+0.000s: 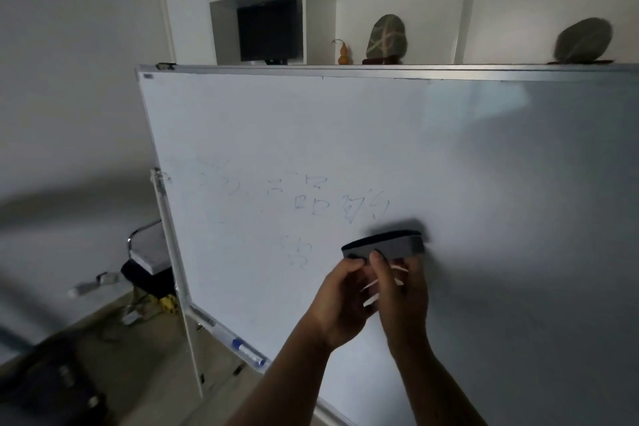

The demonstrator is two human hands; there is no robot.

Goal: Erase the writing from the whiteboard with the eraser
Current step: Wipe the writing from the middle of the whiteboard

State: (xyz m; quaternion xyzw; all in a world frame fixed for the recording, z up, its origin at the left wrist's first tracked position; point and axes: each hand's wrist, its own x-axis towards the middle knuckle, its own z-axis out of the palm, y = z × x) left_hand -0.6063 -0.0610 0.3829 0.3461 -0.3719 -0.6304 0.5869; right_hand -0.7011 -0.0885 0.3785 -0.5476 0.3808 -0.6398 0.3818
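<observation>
Holding the eraser [383, 245] against the whiteboard [449, 156], both hands pinch its lower edge: left hand [340, 301], right hand [401, 290]. Faint blue writing [311, 204] sits just up-left. Risk: the fingertip grip looks shallow, so the eraser may slip mid-stroke and leave smears.

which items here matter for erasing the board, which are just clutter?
In the job: eraser, whiteboard, blue writing, left hand, right hand.

Lying about: marker on the tray, monitor, gourd, two stones on the shelf.
</observation>
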